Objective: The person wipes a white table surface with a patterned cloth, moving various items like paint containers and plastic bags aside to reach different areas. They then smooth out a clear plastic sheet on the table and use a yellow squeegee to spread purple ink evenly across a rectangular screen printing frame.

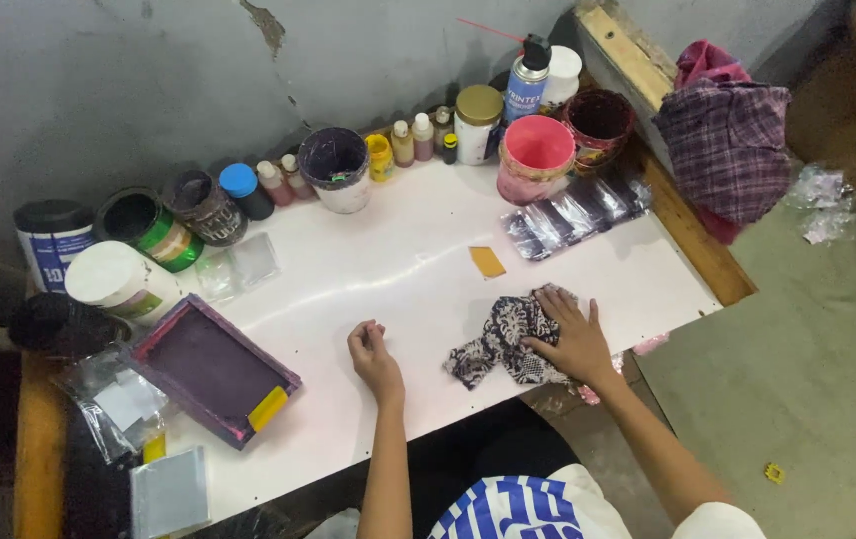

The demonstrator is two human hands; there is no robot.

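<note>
Patterned cloth is pressed flat on the white tabletop, lower centre of frame, under the spread right hand. Left hand, loosely curled and empty, is rested just left of it.

purple screen frame – left | pink tub – back | yellow card – centre | plaid cloth – right

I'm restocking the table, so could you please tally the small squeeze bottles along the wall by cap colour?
White-capped small squeeze bottles: 5
Yellow small squeeze bottle: 1
Black small bottle with a green band: 1
Total: 7
</note>
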